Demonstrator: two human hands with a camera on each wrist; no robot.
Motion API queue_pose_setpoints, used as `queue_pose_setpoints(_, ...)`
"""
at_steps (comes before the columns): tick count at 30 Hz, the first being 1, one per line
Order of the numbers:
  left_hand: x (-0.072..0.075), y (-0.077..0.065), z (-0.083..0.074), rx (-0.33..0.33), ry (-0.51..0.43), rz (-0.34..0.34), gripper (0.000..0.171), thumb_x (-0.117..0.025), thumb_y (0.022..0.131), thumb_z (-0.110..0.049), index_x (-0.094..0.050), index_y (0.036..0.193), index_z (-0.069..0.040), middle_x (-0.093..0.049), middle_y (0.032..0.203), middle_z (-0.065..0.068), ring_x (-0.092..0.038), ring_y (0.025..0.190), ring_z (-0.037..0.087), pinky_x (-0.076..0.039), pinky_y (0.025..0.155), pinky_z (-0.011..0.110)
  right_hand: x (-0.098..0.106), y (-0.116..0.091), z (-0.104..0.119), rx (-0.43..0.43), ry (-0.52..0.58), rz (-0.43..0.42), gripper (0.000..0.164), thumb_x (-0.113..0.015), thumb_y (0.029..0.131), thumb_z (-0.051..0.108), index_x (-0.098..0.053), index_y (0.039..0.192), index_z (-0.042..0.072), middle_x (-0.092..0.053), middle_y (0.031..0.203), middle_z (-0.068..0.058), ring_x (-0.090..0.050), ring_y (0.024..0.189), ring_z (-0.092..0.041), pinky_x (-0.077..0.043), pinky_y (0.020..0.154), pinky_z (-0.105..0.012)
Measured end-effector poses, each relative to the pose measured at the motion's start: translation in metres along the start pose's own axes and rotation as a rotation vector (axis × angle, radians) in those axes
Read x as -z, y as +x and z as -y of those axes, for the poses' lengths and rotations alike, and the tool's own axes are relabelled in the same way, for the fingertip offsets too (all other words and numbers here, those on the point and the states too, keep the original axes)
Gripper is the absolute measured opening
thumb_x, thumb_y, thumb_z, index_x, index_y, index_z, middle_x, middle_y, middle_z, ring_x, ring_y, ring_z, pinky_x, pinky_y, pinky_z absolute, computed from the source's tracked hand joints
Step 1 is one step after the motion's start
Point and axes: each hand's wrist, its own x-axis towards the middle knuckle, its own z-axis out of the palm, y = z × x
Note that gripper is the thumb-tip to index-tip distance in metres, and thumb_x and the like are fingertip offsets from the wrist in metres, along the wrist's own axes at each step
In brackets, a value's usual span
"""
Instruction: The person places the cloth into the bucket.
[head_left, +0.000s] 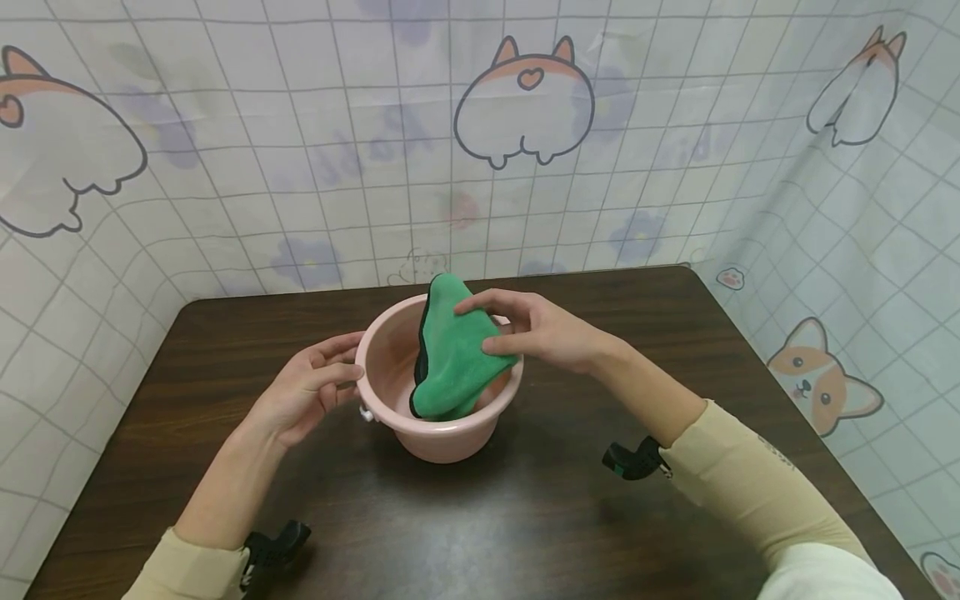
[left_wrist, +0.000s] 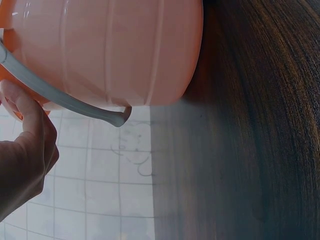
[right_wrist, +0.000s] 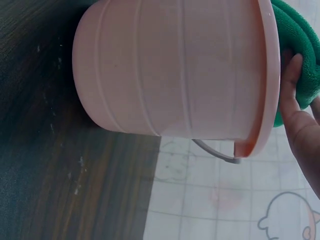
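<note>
A pink bucket [head_left: 442, 446] with a grey handle [left_wrist: 65, 100] stands upright on the dark wooden table. My left hand [head_left: 311, 387] holds the bucket's left rim, the thumb by the edge and the other fingers along the outside. In the left wrist view, that hand [left_wrist: 25, 150] is close to the handle. A green cloth [head_left: 457, 358] with a black edge is partly inside the bucket, its top standing above the rim. My right hand [head_left: 543, 329] grips the cloth from the right, thumb and fingers spread across it. The right wrist view shows the cloth [right_wrist: 300, 45] bunched at the bucket's mouth.
The dark wooden table [head_left: 337, 517] reaches back to a wall covering [head_left: 375, 167] with a grid and cartoon animal prints. This covering continues on the left and right sides. Black wrist mounts [head_left: 633, 458] show on both forearms.
</note>
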Motion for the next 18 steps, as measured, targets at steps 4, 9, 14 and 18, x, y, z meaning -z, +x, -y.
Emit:
queue_pose_setpoints(4, 0.0001, 0.0003, 0.0, 0.0, -0.001, 0.002, 0.057, -0.061, 0.098, 0.004, -0.036, 0.149, 0.007, -0.061, 0.125, 0.009, -0.067, 0.094, 0.016, -0.059, 0.081, 0.028, -0.0014, 0.001, -0.0021, -0.016, -0.004, 0.011, 0.048, -0.069, 0.098, 0.008, -0.056, 0.144, 0.012, -0.039, 0.156, -0.002, -0.047, 0.133, -0.028, -0.052, 0.099, -0.043)
queue_pose_setpoints(9, -0.0001, 0.0002, 0.0003, 0.0, 0.001, 0.004, 0.057, -0.061, 0.098, 0.005, -0.035, 0.149, 0.007, -0.06, 0.125, 0.009, -0.067, 0.094, 0.015, -0.059, 0.081, 0.028, -0.0027, 0.0023, -0.0035, -0.034, -0.041, 0.01, 0.047, -0.069, 0.097, 0.007, -0.058, 0.143, 0.013, -0.037, 0.158, 0.0, -0.049, 0.132, -0.027, -0.051, 0.1, -0.042)
queue_pose_setpoints(14, 0.0, 0.0, -0.0003, -0.005, -0.002, 0.006, 0.057, -0.061, 0.098, 0.005, -0.036, 0.149, 0.007, -0.062, 0.124, 0.008, -0.067, 0.095, 0.015, -0.059, 0.081, 0.028, -0.0041, 0.0044, -0.0024, -0.076, -0.081, 0.004, 0.047, -0.071, 0.097, 0.009, -0.058, 0.142, 0.014, -0.044, 0.154, -0.003, -0.059, 0.121, -0.029, -0.052, 0.098, -0.042)
queue_pose_setpoints(18, 0.0004, 0.0005, -0.0004, -0.008, -0.013, 0.012, 0.056, -0.06, 0.097, 0.007, -0.036, 0.148, 0.007, -0.063, 0.123, 0.008, -0.067, 0.096, 0.015, -0.06, 0.081, 0.029, -0.0053, 0.007, -0.0008, -0.116, -0.115, 0.007, 0.048, -0.072, 0.097, 0.013, -0.059, 0.142, 0.015, -0.055, 0.143, -0.007, -0.063, 0.117, -0.028, -0.054, 0.096, -0.041)
